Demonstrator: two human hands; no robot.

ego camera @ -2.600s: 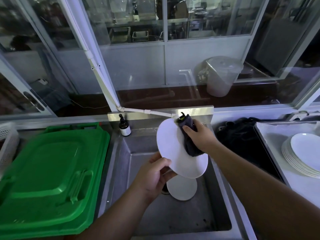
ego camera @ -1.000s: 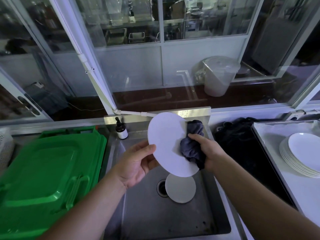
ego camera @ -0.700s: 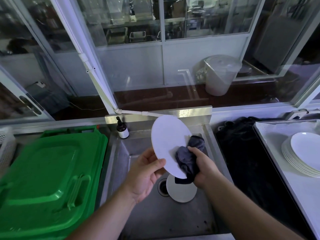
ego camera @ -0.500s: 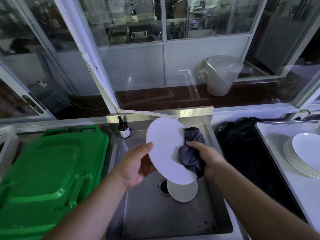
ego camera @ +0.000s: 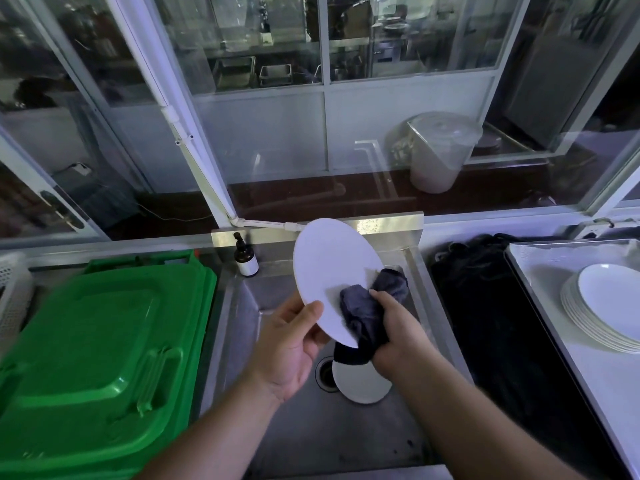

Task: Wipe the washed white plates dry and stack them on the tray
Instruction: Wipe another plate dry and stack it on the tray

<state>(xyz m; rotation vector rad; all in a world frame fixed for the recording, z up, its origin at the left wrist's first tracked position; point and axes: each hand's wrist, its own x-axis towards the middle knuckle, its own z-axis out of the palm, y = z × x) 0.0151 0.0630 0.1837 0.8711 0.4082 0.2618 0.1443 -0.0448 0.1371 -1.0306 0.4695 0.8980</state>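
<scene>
cloth (ego camera: pixel 367 313) slid from plate (ego camera: pixel 332 271) mid-edge to lower rim | your right hand (ego camera: pixel 394 327) fingers bunch cloth, left hand (ego camera: pixel 291 344) thumb pinches rim | still wiping, not stacking yet

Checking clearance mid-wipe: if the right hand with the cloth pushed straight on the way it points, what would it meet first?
Right hand points up-left, so the dark cloth it grips would press against the held plate; they already look in contact, though depth is unclear.
</scene>
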